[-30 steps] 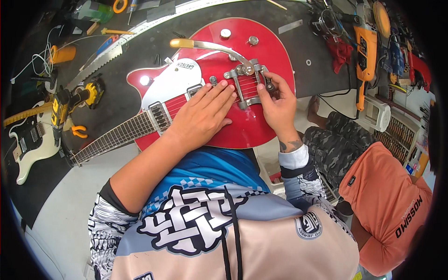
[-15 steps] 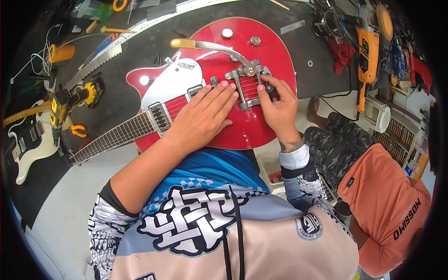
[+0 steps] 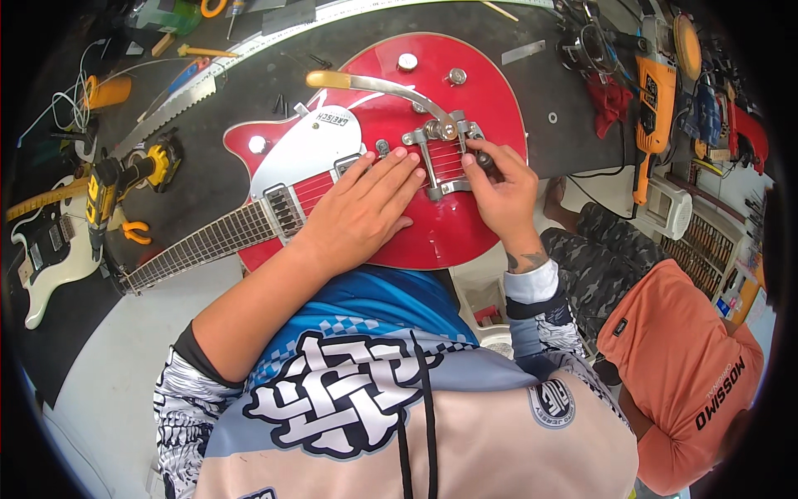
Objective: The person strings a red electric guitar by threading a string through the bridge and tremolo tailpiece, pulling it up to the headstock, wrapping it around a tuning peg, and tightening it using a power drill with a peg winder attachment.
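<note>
A red electric guitar lies on the dark worktable, its neck pointing to the lower left. My left hand rests flat over its strings and body, fingers stretched out. Pinched in the fingers of my right hand is a short dark-handled screwdriver, beside the right end of the metal vibrato tailpiece. The screwdriver's tip cannot be made out. Above the tailpiece curves the vibrato arm with its yellowish end. A white pickguard covers part of the body.
At left lie a yellow-black cordless drill, a hand saw, orange-handled pliers and a white guitar. A long ruler runs along the back. An orange power tool stands at right. A person in an orange shirt is nearby.
My right hand has drawn slightly right and down with the screwdriver, and its fingers have curled a little more. The left hand stays in place on the guitar.
</note>
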Available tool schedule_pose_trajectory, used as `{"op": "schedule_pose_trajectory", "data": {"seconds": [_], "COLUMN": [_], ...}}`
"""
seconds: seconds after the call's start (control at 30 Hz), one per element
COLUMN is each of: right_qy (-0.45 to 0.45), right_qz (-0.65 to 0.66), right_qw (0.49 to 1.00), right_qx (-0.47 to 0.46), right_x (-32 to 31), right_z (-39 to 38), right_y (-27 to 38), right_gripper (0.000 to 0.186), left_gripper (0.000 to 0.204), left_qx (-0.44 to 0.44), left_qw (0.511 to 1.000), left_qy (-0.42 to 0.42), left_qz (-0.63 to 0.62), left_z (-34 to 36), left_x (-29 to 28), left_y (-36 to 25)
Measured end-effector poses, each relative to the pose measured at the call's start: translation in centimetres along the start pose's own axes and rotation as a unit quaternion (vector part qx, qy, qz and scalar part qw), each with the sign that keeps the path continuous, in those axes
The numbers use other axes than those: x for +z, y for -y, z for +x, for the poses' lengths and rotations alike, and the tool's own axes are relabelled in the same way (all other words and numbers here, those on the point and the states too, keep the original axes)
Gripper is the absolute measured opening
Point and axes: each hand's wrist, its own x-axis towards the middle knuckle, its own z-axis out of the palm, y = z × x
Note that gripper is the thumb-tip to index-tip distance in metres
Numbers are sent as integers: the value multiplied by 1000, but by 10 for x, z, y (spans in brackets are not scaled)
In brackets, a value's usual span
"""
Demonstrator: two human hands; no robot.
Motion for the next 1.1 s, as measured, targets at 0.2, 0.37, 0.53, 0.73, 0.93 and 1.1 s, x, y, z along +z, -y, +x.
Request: {"op": "schedule_pose_trajectory", "data": {"seconds": [0.2,0.37,0.53,0.73,0.93,1.1], "right_qy": [-1,126,161,184,158,155], "right_qz": [-115,-150,-136,-119,-111,-120], "right_qw": [988,945,933,925,927,923], "right_qx": [-107,-260,-293,-312,-322,-330], "right_x": [-25,-32,-34,-34,-28,-27], "right_z": [37,67,75,78,73,74], "right_y": [-6,-16,-23,-24,-26,-23], "right_gripper": [18,28,33,39,41,42], "left_gripper": [72,74,75,76,77,77], "left_qx": [-35,-44,-50,-53,-57,-80], "left_qw": [998,996,996,996,996,994], "left_qy": [-37,-35,-28,-28,-24,-32], "left_qz": [-47,-69,-65,-62,-66,-67], "left_z": [6,7,8,8,6,-8], "left_x": [-6,-4,-6,-4,-6,-22], "left_y": [8,11,11,12,12,17]}}
